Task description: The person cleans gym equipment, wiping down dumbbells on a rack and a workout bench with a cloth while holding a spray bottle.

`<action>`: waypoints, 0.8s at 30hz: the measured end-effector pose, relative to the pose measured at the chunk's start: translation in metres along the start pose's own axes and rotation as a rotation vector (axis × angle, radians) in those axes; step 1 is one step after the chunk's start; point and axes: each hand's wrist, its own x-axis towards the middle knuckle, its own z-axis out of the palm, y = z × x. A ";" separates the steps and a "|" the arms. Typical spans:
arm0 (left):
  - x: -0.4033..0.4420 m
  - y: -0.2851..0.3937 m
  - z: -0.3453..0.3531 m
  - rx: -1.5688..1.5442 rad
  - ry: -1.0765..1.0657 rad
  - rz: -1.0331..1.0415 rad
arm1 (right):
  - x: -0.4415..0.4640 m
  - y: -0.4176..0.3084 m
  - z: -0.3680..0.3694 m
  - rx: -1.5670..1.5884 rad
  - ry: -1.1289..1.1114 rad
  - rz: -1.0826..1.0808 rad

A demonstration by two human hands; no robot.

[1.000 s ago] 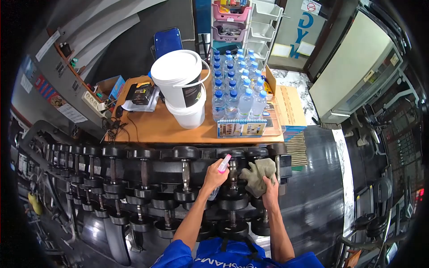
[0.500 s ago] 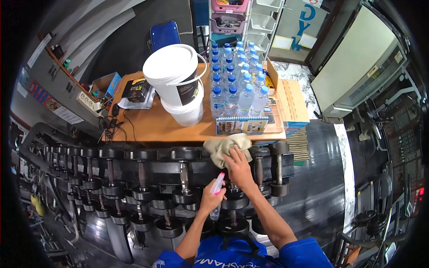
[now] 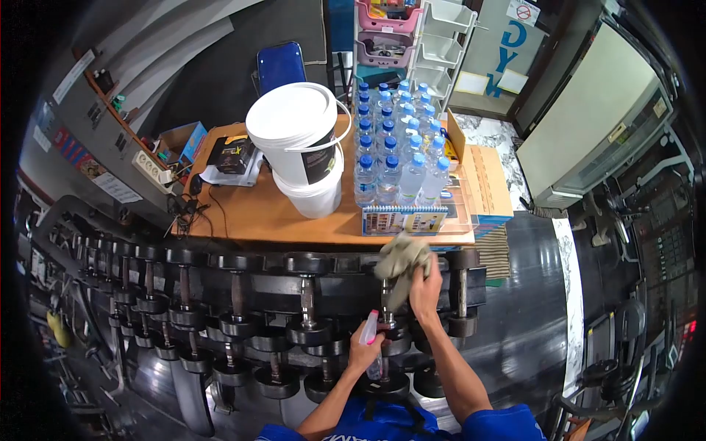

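Observation:
My right hand (image 3: 426, 292) grips a beige cloth (image 3: 403, 262), which drapes over the upper end of a dumbbell on the rack. My left hand (image 3: 363, 350) is wrapped round a clear spray bottle (image 3: 374, 367) with a pink and white spray head (image 3: 371, 328). The bottle is upright in front of the dumbbell handle (image 3: 386, 295) below the cloth. Just to the left lies another dumbbell (image 3: 307, 298) with a metal handle, untouched.
Rows of black dumbbells (image 3: 237, 294) stretch left along the rack. Behind it stands a wooden table (image 3: 243, 213) with white buckets (image 3: 294, 117), several water bottles (image 3: 388, 176) and a desk calendar (image 3: 403, 221). A fridge (image 3: 588, 110) is at the right.
My right hand has drawn the cloth right and slightly down, and the cloth now hangs more bunched. My left hand, with the spray bottle, has shifted a little right and down. The view has moved slightly.

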 end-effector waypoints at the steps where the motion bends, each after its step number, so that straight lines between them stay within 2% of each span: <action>1: 0.000 -0.003 0.000 0.023 -0.010 -0.005 | 0.008 -0.011 0.006 0.041 0.128 0.008; 2: -0.002 -0.007 -0.001 0.046 -0.021 -0.010 | 0.016 -0.015 0.012 0.082 0.123 -0.026; 5: -0.004 -0.008 0.003 0.059 -0.002 0.007 | 0.025 0.009 0.030 -0.416 -0.154 -0.558; 6: -0.004 -0.015 0.004 0.063 0.025 0.038 | 0.020 0.027 0.035 -0.534 -0.368 -0.532; 12: -0.010 -0.029 0.012 0.130 0.171 0.130 | 0.003 0.025 0.018 -0.494 -0.391 -0.631; 15: -0.009 -0.022 0.014 0.118 0.176 0.109 | 0.000 0.019 -0.001 -0.377 -0.436 -0.482; 16: -0.009 -0.021 0.015 0.114 0.177 0.092 | 0.002 0.018 -0.002 -0.232 -0.331 -0.424; 17: -0.009 -0.021 0.014 0.142 0.171 0.122 | 0.009 0.018 -0.002 -0.149 -0.278 -0.227; 19: -0.009 -0.022 0.013 0.200 0.157 0.183 | 0.027 -0.004 -0.006 -0.121 -0.101 -0.096; 21: -0.010 -0.016 0.014 0.184 0.151 0.175 | 0.048 -0.021 -0.006 -0.153 -0.011 -0.158; 22: -0.011 -0.014 0.014 0.176 0.148 0.174 | 0.061 -0.022 -0.002 -0.293 0.073 -0.421; 24: -0.009 -0.013 0.012 0.243 0.146 0.165 | 0.074 -0.029 0.005 -0.525 -0.216 -0.378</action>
